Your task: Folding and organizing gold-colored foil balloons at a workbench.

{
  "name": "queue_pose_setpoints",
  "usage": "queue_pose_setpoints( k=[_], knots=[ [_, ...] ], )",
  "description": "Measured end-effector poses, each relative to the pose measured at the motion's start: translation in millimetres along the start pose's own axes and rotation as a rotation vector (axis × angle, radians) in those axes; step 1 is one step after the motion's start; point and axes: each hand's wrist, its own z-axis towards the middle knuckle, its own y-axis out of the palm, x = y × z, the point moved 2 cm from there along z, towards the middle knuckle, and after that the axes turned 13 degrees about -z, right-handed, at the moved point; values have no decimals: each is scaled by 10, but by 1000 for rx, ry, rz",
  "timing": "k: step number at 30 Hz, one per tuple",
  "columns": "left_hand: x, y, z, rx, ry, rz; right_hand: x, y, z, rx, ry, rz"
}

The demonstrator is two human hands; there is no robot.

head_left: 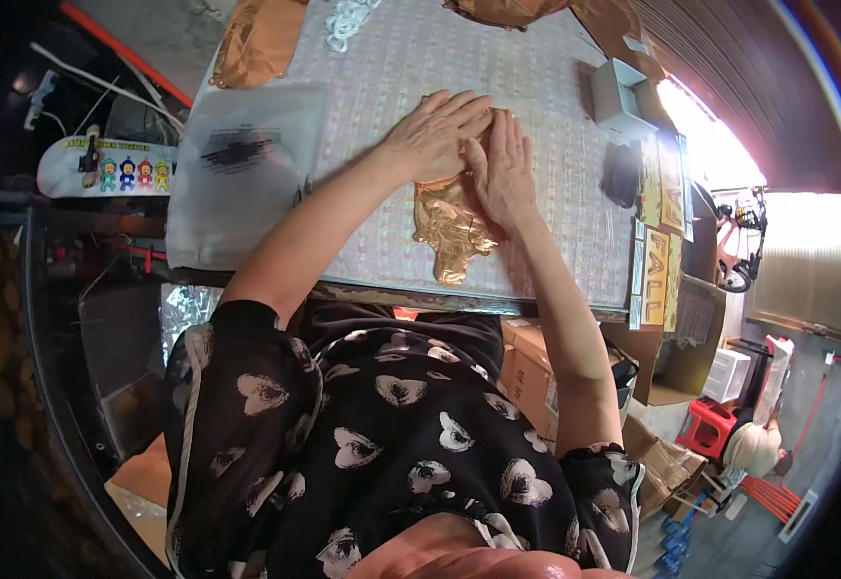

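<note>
On the pale worktop [556, 77], with a clear plastic packet [247, 203] laid at left, a crumpled gold foil piece [452, 227] is seen near the front edge, its far part covered by left hand [435, 138] and right hand [504, 179], fingers [508, 137] straight, uncurled.

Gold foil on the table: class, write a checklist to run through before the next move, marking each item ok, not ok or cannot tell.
1. Left hand over the upper part of the gold foil: ok.
2. Right hand at the foil's upper right, fingers extended: ok.
3. Foil free of wrinkles: not ok; its visible part is creased.
4. Foil's lower end uncovered by the hands: ok.
5. Clear plastic bag apart from the foil: ok.
6. Foil smooth beneath the hands: cannot tell; hidden.
</note>
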Motion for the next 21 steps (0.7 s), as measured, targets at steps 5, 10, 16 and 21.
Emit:
queue_pose_setpoints(
  k=[5, 10, 16, 21],
  knots=[
    [-7, -48, -10, 85, 32, -50, 61, 83, 20, 6, 6, -114],
    [-305, -253, 80, 367, 74, -630, 132, 169, 21, -16, 0, -199],
    [-814, -397, -245, 412, -160, -477, 124, 133, -4, -31, -39, -206],
    [-763, -327, -249, 367, -146, -372, 129, 120, -22, -35, -40, -221]
  ],
)
